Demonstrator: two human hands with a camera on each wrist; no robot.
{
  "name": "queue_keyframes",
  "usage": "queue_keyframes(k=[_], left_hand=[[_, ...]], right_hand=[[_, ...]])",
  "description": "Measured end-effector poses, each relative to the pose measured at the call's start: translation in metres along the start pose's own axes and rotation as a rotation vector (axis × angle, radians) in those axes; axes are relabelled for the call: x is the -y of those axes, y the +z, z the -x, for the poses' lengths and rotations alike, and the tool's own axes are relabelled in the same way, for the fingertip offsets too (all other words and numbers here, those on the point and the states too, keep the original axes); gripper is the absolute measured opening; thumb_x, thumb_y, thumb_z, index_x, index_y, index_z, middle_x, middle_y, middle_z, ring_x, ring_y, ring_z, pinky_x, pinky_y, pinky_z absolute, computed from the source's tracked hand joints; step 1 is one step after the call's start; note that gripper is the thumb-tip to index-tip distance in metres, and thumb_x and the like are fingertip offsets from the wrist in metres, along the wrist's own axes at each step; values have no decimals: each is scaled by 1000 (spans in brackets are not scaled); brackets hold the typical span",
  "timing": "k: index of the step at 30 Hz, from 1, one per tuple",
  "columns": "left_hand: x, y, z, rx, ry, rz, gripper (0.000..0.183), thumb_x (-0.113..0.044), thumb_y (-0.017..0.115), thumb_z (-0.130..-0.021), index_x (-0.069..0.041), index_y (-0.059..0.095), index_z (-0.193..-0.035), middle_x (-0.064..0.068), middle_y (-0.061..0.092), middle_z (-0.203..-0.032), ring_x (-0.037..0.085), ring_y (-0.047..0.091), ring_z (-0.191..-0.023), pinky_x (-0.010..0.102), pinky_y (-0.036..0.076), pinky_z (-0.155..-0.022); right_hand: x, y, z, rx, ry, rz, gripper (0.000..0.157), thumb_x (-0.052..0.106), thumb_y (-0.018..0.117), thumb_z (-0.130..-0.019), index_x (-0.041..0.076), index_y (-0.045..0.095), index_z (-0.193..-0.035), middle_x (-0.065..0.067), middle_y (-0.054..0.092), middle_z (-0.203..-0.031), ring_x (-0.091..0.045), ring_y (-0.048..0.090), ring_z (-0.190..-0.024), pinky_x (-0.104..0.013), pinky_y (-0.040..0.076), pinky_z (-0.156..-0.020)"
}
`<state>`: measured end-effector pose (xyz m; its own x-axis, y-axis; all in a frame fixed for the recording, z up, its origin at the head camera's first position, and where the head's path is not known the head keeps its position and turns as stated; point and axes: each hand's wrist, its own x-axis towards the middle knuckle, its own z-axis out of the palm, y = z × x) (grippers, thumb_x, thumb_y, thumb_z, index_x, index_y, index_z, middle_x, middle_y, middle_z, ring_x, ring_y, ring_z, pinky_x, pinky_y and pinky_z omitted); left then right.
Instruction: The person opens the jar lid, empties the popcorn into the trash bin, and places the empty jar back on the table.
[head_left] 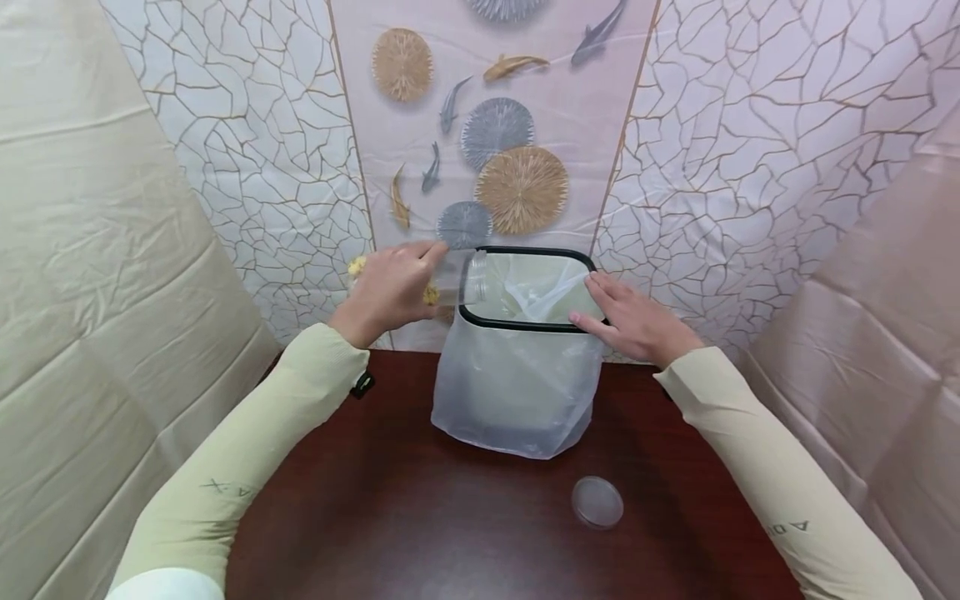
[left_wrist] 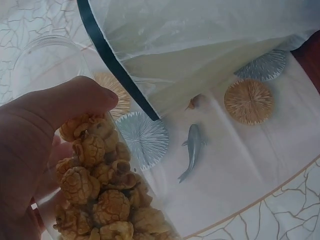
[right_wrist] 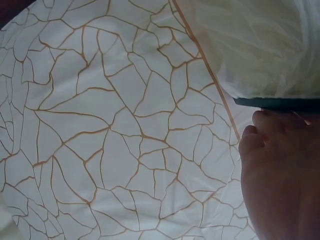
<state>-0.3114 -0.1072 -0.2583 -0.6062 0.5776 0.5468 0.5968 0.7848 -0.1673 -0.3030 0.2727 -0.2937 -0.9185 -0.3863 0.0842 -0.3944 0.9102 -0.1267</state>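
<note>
My left hand [head_left: 396,287] grips a clear plastic jar [head_left: 453,275] tipped on its side, its mouth at the left part of the bin's opening. Caramel-coloured popcorn [left_wrist: 105,185] lies in the jar, mostly toward its bottom end. A pale trash bin [head_left: 517,392] with a dark rim [head_left: 525,326] stands on the table, lined with a translucent plastic bag [head_left: 450,400] that hangs down outside. My right hand [head_left: 637,321] rests on the rim's right side, its fingers fairly straight and the thumb near the front corner. The bin's bottom inside is hidden.
A round clear lid [head_left: 597,502] lies on the dark red-brown table [head_left: 360,517], in front of the bin to the right. Patterned cloth [head_left: 750,167] hangs close behind the bin, and beige cloth [head_left: 75,292] hangs at both sides.
</note>
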Motion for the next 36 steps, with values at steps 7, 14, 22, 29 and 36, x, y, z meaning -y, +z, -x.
queue_keyframes(k=[7, 14, 22, 29, 36], left_hand=[[-4, -2, -13, -55, 87, -67, 74, -38, 100, -64, -5, 60, -117, 9, 73, -102, 32, 73, -91, 48, 61, -68], [-3, -6, -27, -38, 149, -131, 59, -28, 97, -70, -5, 59, -109, 9, 73, -100, 32, 73, -90, 47, 62, -72], [-1, -6, -43, -41, 262, -300, 40, -3, 76, -81, 0, 64, -119, 14, 76, -106, 34, 76, -96, 45, 62, -90], [-4, -4, -53, -91, 440, -445, 22, 8, 59, -95, -1, 67, -113, 12, 77, -108, 30, 76, -100, 41, 60, -93], [-6, -1, -59, -130, 610, -649, 23, 0, 54, -103, -3, 71, -119, 10, 78, -110, 25, 74, -99, 37, 59, -91]], right_hand=[[-2, 2, 3, -16, 6, 19, 90, 67, 32, -107, 3, 16, -168, -22, 11, -177, -41, 13, -164, -62, 17, -131], [-1, 3, 2, -40, 0, 17, 87, 63, 34, -109, 1, 18, -168, -22, 13, -177, -39, 13, -165, -61, 18, -131], [-2, 4, 1, -32, 6, 23, 89, 65, 32, -108, 2, 17, -168, -21, 12, -177, -40, 12, -165, -61, 18, -131], [-2, 6, 0, -18, 6, 26, 90, 67, 32, -108, 2, 16, -168, -22, 11, -177, -41, 12, -165, -61, 17, -131], [-3, 7, 0, -11, 3, 36, 90, 66, 31, -108, 1, 15, -168, -22, 12, -177, -41, 12, -165, -60, 17, -131]])
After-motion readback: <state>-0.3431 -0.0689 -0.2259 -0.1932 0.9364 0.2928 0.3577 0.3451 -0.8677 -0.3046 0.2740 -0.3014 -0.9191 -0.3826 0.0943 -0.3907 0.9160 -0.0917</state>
